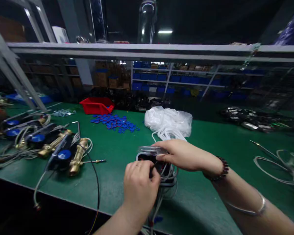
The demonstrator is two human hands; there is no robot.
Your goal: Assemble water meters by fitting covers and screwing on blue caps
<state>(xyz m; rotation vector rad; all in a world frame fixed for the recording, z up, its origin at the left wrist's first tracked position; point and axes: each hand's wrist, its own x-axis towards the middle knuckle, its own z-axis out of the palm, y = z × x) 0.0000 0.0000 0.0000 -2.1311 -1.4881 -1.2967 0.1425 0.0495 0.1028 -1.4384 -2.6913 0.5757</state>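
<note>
unit in hand: small black module (154,160) with clear cover, on the green counter (210,195) just in front of the white bag (169,121)
left hand (139,186): closed, pinching a thin black wire at the module
right hand (181,155): fingers pressed on the clear cover
done: brass assemblies (63,148) lie wired, well left of the module
left: judging by the wire, this unit looks unfinished; blue caps (115,121) loose beyond

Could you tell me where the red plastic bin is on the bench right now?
The red plastic bin sits at the green bench's far edge, left of centre, just behind the scattered blue caps.
</note>
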